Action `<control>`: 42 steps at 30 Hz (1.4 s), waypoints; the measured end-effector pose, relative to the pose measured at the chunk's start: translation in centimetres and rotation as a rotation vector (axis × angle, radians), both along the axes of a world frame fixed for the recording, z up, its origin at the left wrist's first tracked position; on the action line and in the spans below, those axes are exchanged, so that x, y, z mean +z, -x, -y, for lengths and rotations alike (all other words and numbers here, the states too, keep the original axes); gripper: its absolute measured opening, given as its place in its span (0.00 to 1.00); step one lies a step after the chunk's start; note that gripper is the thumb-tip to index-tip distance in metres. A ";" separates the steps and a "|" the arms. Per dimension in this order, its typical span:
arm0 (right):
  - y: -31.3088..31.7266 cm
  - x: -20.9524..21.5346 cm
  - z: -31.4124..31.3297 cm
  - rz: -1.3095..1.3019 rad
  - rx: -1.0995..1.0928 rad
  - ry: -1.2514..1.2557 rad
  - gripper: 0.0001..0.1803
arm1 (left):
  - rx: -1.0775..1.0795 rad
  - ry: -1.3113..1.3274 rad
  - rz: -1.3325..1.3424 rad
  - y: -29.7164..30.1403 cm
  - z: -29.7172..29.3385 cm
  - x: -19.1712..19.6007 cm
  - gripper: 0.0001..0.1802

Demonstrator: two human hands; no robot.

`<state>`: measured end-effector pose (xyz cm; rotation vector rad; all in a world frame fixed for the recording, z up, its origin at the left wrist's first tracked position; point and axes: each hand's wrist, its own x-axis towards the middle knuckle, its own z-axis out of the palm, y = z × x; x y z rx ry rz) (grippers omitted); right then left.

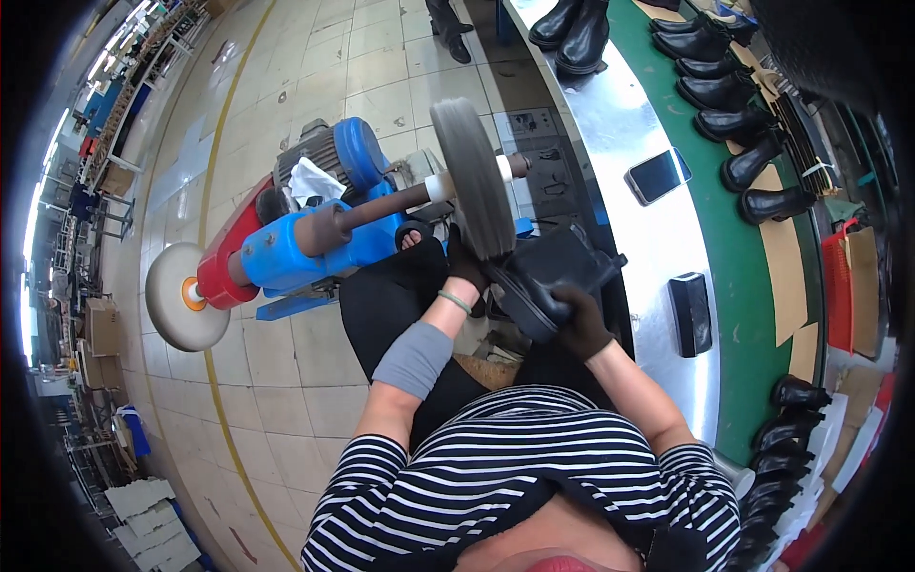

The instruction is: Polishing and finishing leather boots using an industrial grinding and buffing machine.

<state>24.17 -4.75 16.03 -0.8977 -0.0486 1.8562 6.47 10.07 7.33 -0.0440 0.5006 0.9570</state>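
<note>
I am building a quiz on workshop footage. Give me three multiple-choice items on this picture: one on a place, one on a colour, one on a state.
1. Where does the smartphone lie?
A. on the silver table strip
B. on the tiled floor
C. on the blue machine

2. What colour is the housing of the buffing machine around its shaft?
A. green
B. blue
C. yellow

3. How is the black boot held?
A. it lies alone on the floor
B. by one hand only
C. by both gloved hands, against the grey wheel

Answers:
1. A, the phone rests on the shiny metal table beside the green belt.
2. B, the housing is bright blue, with a red part at its far end.
3. C, the left hand and right hand each grip the boot, which meets the grey wheel.
</note>
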 end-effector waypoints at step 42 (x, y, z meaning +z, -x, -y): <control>3.4 -5.3 3.1 1.312 0.081 -0.413 0.34 | -0.657 0.054 -0.034 4.4 9.8 9.8 0.26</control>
